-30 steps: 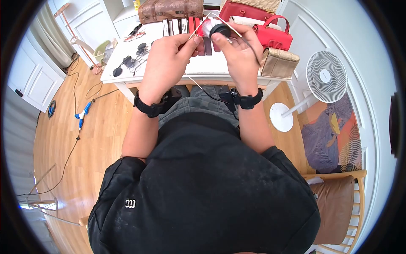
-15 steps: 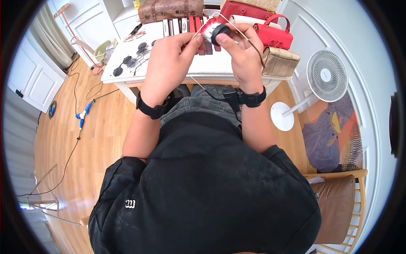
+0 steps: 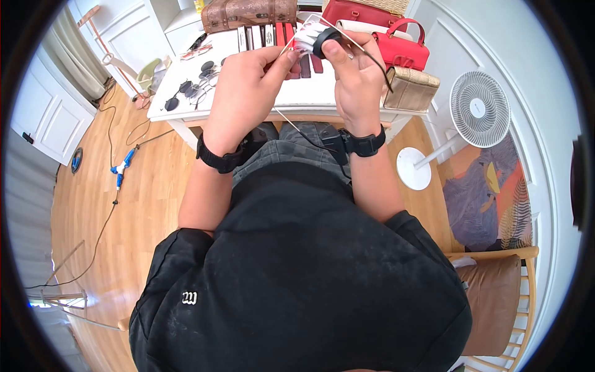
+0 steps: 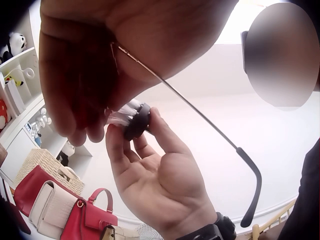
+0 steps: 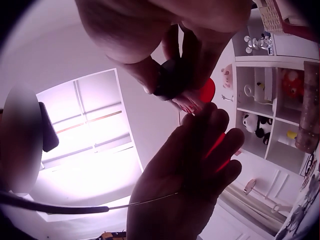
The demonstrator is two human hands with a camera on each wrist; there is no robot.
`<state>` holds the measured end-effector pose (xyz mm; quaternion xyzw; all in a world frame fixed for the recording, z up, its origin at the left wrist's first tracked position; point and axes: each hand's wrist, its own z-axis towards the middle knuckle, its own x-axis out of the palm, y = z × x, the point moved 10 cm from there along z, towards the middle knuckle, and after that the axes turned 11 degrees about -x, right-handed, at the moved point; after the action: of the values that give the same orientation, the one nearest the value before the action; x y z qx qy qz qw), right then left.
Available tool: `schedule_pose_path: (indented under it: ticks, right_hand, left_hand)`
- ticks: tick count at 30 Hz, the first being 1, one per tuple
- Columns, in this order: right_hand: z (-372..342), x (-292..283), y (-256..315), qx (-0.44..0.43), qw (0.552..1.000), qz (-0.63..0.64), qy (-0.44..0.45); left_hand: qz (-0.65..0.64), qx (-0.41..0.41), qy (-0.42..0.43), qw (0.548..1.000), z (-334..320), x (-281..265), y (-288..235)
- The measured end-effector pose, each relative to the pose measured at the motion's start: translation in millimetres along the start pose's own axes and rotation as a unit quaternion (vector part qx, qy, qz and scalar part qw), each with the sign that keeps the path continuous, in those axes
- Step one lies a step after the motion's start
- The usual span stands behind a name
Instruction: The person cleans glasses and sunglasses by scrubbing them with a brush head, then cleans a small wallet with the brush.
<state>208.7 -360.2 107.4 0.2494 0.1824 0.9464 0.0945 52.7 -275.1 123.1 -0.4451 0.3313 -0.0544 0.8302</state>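
In the head view my left hand (image 3: 246, 84) pinches a pair of thin metal-framed glasses near the front of the frame. One temple arm (image 4: 185, 100) with a dark curved tip runs back past that hand in the left wrist view. A round red lens (image 5: 208, 91) shows in the right wrist view. Between thumb and fingers, my right hand (image 3: 359, 80) grips a small round brush (image 3: 325, 43) with a black back. Its white bristles (image 3: 306, 38) overlap the lens area, right by the left fingertips. The left hand hides part of the frame.
Below the hands stands a white table (image 3: 310, 99) with several other glasses (image 3: 187, 88) on its left. Cases in a row, a brown suitcase (image 3: 248, 15) and a red handbag (image 3: 401, 49) are along the back. A white fan (image 3: 477, 108) stands at the right.
The right hand has shifted the brush slightly back and forth at the lens, and its bristles now face more to the left. The left hand keeps its pinch with little movement.
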Motion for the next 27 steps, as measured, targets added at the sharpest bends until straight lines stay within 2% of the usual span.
schedule_pose_path:
  ticks: [2, 4, 6, 7, 8, 10, 12, 14, 16, 18, 20, 21, 22, 24, 25, 26, 27]
  right_hand:
    - [0.6, -0.6, 1.7, -0.001, 1.000, -0.022, -0.006]
    - [-1.5, 10.7, -0.6, 0.023, 0.995, -0.080, 0.059]
    - [-4.2, 18.5, 0.8, 0.043, 0.993, -0.084, 0.071]
    - [-4.4, 23.0, 5.4, 0.020, 0.995, -0.074, 0.067]
    - [-5.2, 26.5, 10.1, -0.004, 0.996, -0.064, 0.063]
    - [-6.7, 27.9, 9.9, -0.015, 0.996, -0.053, 0.064]
    - [-8.2, 28.2, 9.8, -0.043, 0.993, -0.074, 0.080]
    - [-10.0, 28.4, 9.0, -0.023, 0.986, -0.118, 0.113]
    - [-17.1, 51.5, 4.8, -0.027, 0.947, -0.195, 0.255]
    - [-20.5, 55.7, 3.0, -0.046, 0.949, -0.191, 0.246]
    - [-17.2, 45.2, 9.2, -0.093, 0.983, -0.083, 0.133]
    - [-16.2, 39.1, 13.7, -0.111, 0.983, -0.112, 0.095]
    - [-16.8, 40.6, 14.8, -0.111, 0.983, -0.111, 0.095]
    - [-16.2, 38.1, 20.0, -0.129, 0.962, -0.225, 0.081]
    - [-16.8, 39.6, 16.2, -0.138, 0.936, -0.306, 0.110]
    - [-16.2, 39.2, 17.6, -0.139, 0.935, -0.307, 0.110]
    - [-17.1, 48.8, 18.9, -0.145, 0.928, -0.309, 0.151]
  left_hand:
    - [-0.023, -0.009, -0.015, 1.000, 1.8, -2.9, 2.3]
    - [-0.047, -0.017, -0.029, 0.998, 3.5, -5.6, 5.9]
    - [-0.109, -0.012, -0.081, 0.991, 7.2, -17.0, 11.0]
    - [-0.203, 0.015, -0.099, 0.974, 10.0, -16.3, 16.0]
    - [-0.203, 0.015, -0.099, 0.974, 9.9, -10.3, 18.2]
    - [-0.398, 0.017, -0.093, 0.912, 10.0, -4.8, 20.5]
    - [-0.413, 0.020, -0.070, 0.908, 8.5, 1.9, 17.9]
    - [-0.425, 0.023, -0.051, 0.903, 7.5, 5.6, 15.1]
    - [-0.450, 0.035, -0.049, 0.891, 6.6, 5.8, 11.4]
    - [-0.450, 0.030, -0.036, 0.892, 7.1, 6.4, 11.9]
    - [-0.459, 0.033, -0.010, 0.888, 8.7, 8.8, 9.8]
    - [-0.458, 0.033, -0.010, 0.888, 8.2, 6.9, 8.6]
    - [-0.464, 0.021, -0.002, 0.886, 7.9, 6.3, 7.5]
    - [-0.471, 0.011, 0.006, 0.882, 9.2, 6.1, 9.5]
    - [-0.494, 0.009, 0.007, 0.869, 11.3, 6.2, 12.9]
    - [-0.517, 0.008, 0.010, 0.856, 13.8, 6.8, 15.3]
    - [-0.505, 0.016, 0.007, 0.863, 15.2, 5.6, 14.3]
